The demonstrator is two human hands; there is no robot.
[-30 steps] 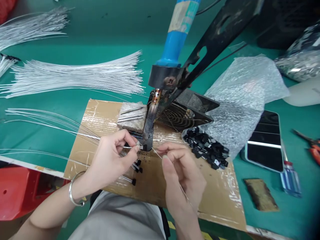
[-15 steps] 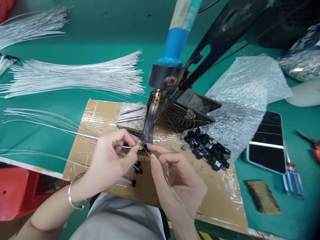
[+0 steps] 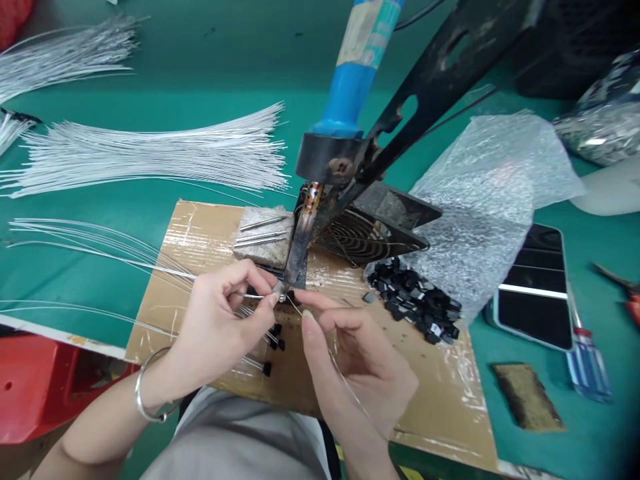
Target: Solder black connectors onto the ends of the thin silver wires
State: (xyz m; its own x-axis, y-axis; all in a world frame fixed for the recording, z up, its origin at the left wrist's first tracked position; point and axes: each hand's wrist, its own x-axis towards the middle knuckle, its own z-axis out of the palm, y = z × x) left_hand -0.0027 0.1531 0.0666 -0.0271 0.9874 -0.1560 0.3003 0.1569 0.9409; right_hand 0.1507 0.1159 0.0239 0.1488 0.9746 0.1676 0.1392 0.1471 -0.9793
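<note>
A clamped soldering iron with a blue handle (image 3: 345, 93) points down, its dark tip just above my fingertips. My left hand (image 3: 225, 320) pinches a thin white wire (image 3: 175, 269) near its end, where a small metal piece meets the tip. Between the thumb and fingers of my right hand (image 3: 357, 363) runs a thin solder wire (image 3: 350, 390), its end reaching toward the same spot. The exact contact at the tip is too small to make out. Several wires with black connectors (image 3: 267, 368) lie beneath my left hand on the cardboard (image 3: 430, 400).
A small fan (image 3: 365, 233) stands behind the iron, beside a grey block (image 3: 260, 250) with metal rods. Black connector pieces (image 3: 420, 300) spill from a bubble-wrap bag (image 3: 490, 180). Wire bundles (image 3: 155, 153) lie left; a phone (image 3: 535, 293), screwdriver (image 3: 587, 367) and brown sponge (image 3: 529, 397) lie right.
Both hands stay almost in place at the iron's tip. My right hand has shifted very slightly, still holding the solder wire. Nothing has been let go.
</note>
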